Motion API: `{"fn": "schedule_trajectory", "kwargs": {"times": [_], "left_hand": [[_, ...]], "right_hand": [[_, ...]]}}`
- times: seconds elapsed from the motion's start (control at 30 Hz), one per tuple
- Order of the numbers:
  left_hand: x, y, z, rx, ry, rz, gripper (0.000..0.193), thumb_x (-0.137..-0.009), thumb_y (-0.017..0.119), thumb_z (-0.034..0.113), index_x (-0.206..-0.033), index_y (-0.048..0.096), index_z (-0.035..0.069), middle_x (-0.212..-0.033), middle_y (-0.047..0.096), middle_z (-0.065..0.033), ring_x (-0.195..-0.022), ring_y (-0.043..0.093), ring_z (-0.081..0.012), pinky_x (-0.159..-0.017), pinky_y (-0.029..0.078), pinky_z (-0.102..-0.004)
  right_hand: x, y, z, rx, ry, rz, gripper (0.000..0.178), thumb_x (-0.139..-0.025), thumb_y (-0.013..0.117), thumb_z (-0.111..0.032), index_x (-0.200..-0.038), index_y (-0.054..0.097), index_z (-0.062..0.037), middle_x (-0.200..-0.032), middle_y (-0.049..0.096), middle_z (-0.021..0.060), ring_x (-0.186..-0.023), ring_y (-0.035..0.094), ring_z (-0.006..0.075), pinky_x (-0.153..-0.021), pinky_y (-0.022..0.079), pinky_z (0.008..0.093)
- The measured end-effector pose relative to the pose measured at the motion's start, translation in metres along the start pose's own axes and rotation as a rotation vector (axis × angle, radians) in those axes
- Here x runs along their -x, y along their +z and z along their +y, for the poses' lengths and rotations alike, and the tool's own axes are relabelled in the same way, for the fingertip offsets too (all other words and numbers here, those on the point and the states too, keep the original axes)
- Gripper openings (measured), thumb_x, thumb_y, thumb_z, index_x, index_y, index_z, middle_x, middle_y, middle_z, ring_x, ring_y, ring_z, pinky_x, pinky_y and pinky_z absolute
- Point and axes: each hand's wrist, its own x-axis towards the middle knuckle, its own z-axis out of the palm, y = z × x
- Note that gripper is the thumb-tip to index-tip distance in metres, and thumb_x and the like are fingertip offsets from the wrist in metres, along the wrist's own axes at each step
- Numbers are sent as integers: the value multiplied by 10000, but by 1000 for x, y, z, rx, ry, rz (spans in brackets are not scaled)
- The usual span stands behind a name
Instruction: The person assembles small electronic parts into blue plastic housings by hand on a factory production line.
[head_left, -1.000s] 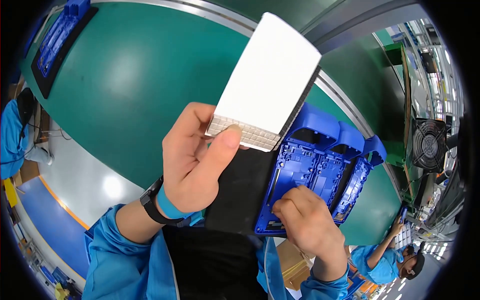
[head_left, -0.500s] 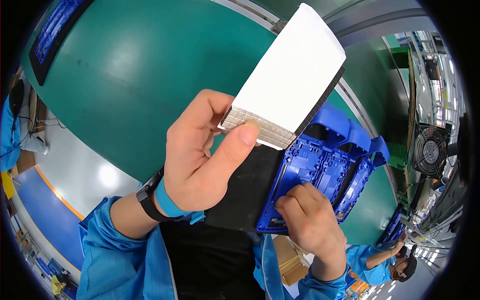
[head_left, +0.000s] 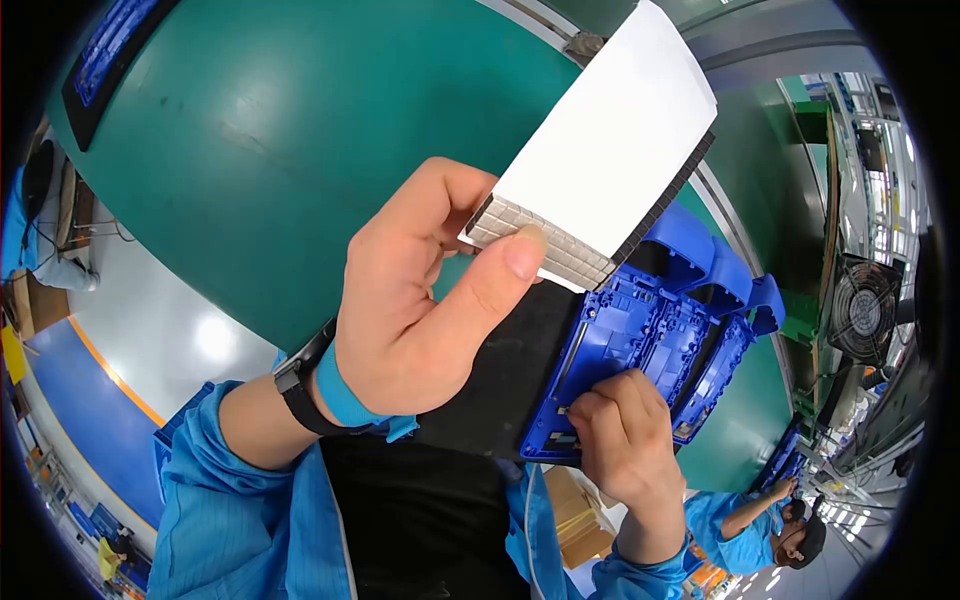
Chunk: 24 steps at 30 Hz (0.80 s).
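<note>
My left hand is closed on a white-backed stack of small blocks, held up over the work surface. Rows of little silvery-grey blocks show along its near end, under my thumb, and dark blocks line its right side. Below and to the right lies a blue plastic housing with several moulded sections and raised curved parts at the far side. My right hand reaches onto its near part, thumb and fingers pinched together near the left edge. Whatever those fingertips hold is too hidden to name.
The housing lies partly on a black mat on a green table. Another blue part in a dark frame stands at the far left. A black fan is at the right. A co-worker sits at the lower right.
My left hand has moved slightly right and up with the stack. My right hand has shifted slightly, its fingers still pinched at the housing's near left part.
</note>
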Motion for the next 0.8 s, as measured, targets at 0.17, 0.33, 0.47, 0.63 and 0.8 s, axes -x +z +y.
{"fn": "schedule_trajectory", "kwargs": {"times": [0.17,0.33,0.47,0.63,0.8], "left_hand": [[1,0,-3,-8,3,16,271,-954,640,177,-1088,554,-43,-922,638,-55,-818,554,-68,-738,457,-233],[-1,-8,4,-103,-51,-131,271,-977,558,121,-1154,486,-71,-1041,651,-156,-911,627,-157,-827,496,-301],[-1,-8,3,-111,-50,-127,273,-976,558,121,-1155,484,-72,-1042,650,-159,-906,629,-161,-824,500,-304],[-1,-8,4,-109,-41,-124,278,-973,559,113,-1159,477,-77,-1047,648,-163,-904,629,-164,-828,500,-303],[-1,-8,4,-106,-47,-131,278,-975,558,116,-1158,476,-76,-1040,652,-162,-904,629,-161,-828,499,-299]], "right_hand": [[9,-5,1,-81,30,36,280,-616,726,79,-833,565,7,-818,537,128,-699,548,295,-594,449,384],[17,-7,2,5,42,-52,304,-597,733,72,-848,575,6,-834,535,134,-764,542,314,-644,457,392],[18,-6,1,6,39,-56,306,-598,736,68,-853,578,8,-839,538,135,-774,542,319,-657,459,392],[15,-8,2,9,32,-102,301,-607,742,60,-858,583,9,-837,546,131,-772,544,317,-664,461,390],[12,-11,0,14,32,-127,295,-611,748,48,-859,592,8,-832,552,124,-770,544,311,-666,460,391]]}}
